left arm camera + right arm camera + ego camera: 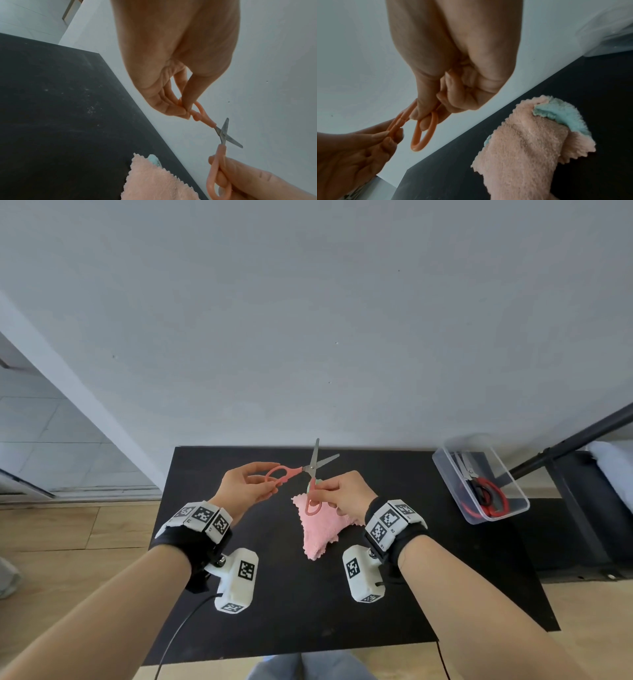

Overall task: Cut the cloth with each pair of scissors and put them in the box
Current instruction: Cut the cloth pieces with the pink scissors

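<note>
Pink-handled scissors (pixel 310 469) hang in the air above the black table (pixel 342 594), their steel blades spread wide apart and pointing away from me. My left hand (pixel 251 482) pinches one handle loop (pixel 199 110). My right hand (pixel 337 491) pinches the other handle loop (pixel 423 132). Below the right hand lies a crumpled pink cloth (pixel 320 525) with a light blue underside (pixel 563 115); the blades do not touch it. A clear plastic box (pixel 479 481) stands at the table's far right and holds red-handled and black-handled scissors (pixel 486 491).
A grey wall (pixel 308 320) rises right behind the table. A black stand with a slanted pole (pixel 568 443) sits to the right of the box. Wooden floor (pixel 68 535) shows to the left. A cable (pixel 178 635) runs from my left wrist camera.
</note>
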The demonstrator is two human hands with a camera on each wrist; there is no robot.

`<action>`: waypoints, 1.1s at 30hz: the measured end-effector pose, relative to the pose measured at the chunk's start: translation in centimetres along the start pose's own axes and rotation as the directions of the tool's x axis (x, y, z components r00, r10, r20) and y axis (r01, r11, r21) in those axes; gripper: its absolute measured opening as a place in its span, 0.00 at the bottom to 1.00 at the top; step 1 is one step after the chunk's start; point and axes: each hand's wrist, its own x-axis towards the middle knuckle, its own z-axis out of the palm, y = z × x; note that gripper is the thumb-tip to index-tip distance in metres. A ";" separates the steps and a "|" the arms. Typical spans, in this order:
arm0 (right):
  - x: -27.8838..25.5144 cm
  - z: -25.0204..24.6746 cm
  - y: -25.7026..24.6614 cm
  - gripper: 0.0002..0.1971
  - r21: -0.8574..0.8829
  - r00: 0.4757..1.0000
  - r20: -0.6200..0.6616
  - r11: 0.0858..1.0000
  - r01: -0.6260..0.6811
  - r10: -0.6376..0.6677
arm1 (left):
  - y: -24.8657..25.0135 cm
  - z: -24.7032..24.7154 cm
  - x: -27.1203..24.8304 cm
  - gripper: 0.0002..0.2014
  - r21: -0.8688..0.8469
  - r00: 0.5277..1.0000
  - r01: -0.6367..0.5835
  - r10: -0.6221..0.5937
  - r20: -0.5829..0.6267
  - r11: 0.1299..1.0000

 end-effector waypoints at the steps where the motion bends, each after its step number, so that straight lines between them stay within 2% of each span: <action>1: -0.1 -0.4 0.1 0.08 -0.007 1.000 0.005 1.000 -0.002 0.002 | 0.2 0.3 0.0 0.14 0.014 1.000 -0.012 0.012 -0.001 1.000; 7: -1.0 -2.8 0.6 0.08 -0.036 0.999 0.017 0.998 0.048 -0.047 | 1.3 1.7 0.8 0.14 0.034 0.999 -0.026 0.028 -0.039 0.999; 9: -1.1 -3.3 0.8 0.08 -0.004 0.999 0.008 0.999 0.053 -0.053 | 1.5 2.4 1.0 0.14 -0.036 0.997 -0.016 0.013 -0.071 0.999; 11: -1.1 -3.5 0.8 0.07 0.031 0.998 -0.008 0.998 0.056 -0.055 | 1.7 3.3 1.0 0.12 -0.197 0.994 0.020 -0.040 -0.098 0.980; 14: -1.2 -3.6 0.6 0.08 0.059 0.996 -0.014 0.995 0.085 -0.085 | 1.8 4.7 0.9 0.13 -0.327 0.991 0.116 -0.133 -0.030 0.938; 17: -1.2 -3.7 0.4 0.07 0.036 0.995 0.008 0.995 0.096 -0.096 | 1.6 6.0 0.8 0.15 -0.294 0.984 0.175 -0.156 0.085 0.940; 19: -1.2 -3.8 0.3 0.08 0.014 0.996 0.027 0.996 0.090 -0.091 | 1.4 6.8 0.8 0.16 -0.277 0.981 0.185 -0.159 0.113 0.943; 27: -0.9 -3.0 1.2 0.10 0.015 0.992 0.089 0.996 0.092 -0.093 | 0.4 7.5 1.0 0.18 -0.322 0.981 0.195 -0.180 0.076 0.927; 30: -0.7 -2.5 1.4 0.05 -0.015 0.991 0.117 0.997 0.070 -0.068 | -0.2 6.5 0.9 0.14 -0.366 0.982 0.174 -0.190 -0.007 0.914; 33: 0.2 -2.4 1.9 0.07 -0.060 0.992 0.123 0.998 0.036 -0.028 | -1.0 4.5 1.0 0.08 -0.399 0.972 0.173 -0.223 -0.081 0.901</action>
